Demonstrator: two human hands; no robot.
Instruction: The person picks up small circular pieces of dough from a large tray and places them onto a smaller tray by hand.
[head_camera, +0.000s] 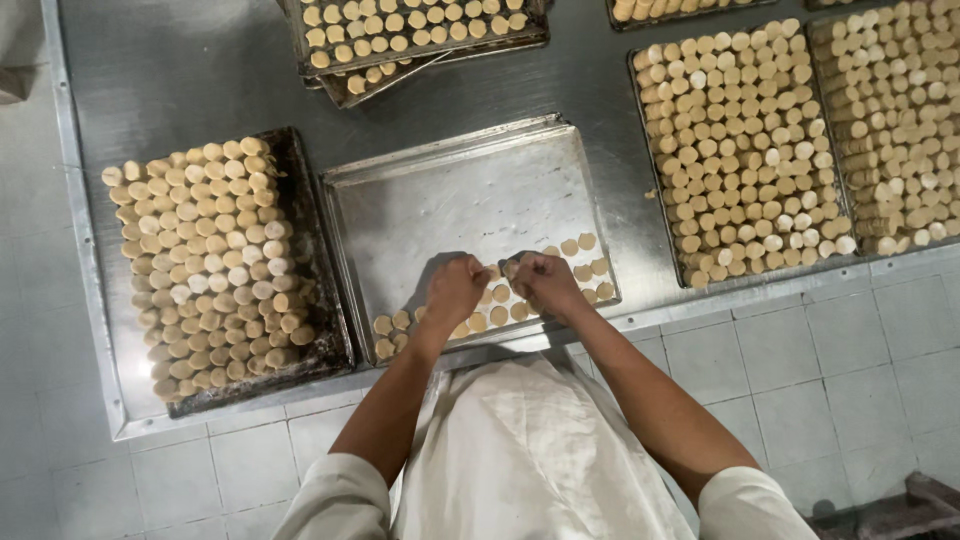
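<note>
Left hand (455, 290), right hand (543, 283) curled on dough discs (497, 313) in tray (470, 195); grip hidden under knuckles, cannot tell.

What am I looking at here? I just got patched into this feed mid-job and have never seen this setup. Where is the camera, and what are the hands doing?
There is no machine: a person works with bare hands. The single camera sits on their head and looks straight down. The left hand and right hand are closed side by side over a shallow metal tray, which holds only a few rows of flat dough discs along its near edge. What the fingers pinch is hidden. On the steel table, a dark tray to the left carries stacked dough rounds, and full trays lie to the right and at the far side.
</note>
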